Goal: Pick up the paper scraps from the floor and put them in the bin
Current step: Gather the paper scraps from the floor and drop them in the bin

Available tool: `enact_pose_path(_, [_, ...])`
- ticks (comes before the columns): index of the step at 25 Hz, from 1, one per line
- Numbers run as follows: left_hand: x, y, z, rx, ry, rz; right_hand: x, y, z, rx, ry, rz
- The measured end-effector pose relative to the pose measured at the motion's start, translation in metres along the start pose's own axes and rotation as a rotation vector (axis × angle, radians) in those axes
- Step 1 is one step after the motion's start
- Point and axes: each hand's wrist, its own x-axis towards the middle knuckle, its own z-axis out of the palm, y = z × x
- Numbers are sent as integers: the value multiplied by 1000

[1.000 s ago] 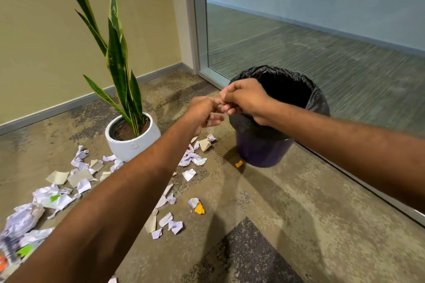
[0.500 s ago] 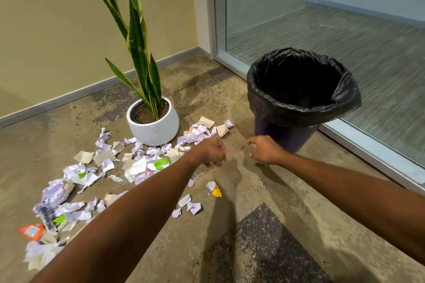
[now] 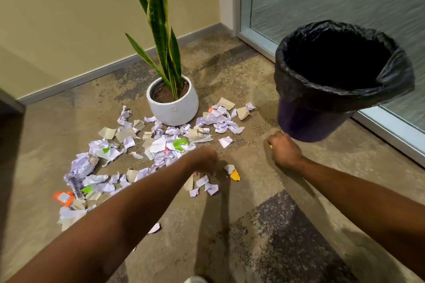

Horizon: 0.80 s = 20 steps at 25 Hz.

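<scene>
Both hands are low over the floor [image 3: 241,225]. The right hand [image 3: 285,150] is curled into a fist just beside the bin's [image 3: 305,96] base, at the bin's 7 o'clock; a sliver of yellow shows at its knuckles, so its grip seems closed on a small scrap, though what it holds cannot be told for sure. The left hand [image 3: 204,162] is blurred, and whether its grip is wide or narrow cannot be told. It hovers over a small cluster of scraps [image 3: 202,182], which lie at its 6 o'clock, nearly touching; a yellow scrap [image 3: 235,176] lies at its 3 o'clock, between the two hands and nearer the left. The main litter spreads from 9 to 12 o'clock of the left hand, around the plant pot [image 3: 177,110]. The left hand is likely best placed for the next pick.
</scene>
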Motion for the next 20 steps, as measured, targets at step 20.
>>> enact_pose_path(20, [-38, -10, 89, -343, 302, -85, -54, -123, 55, 335, -316, -268])
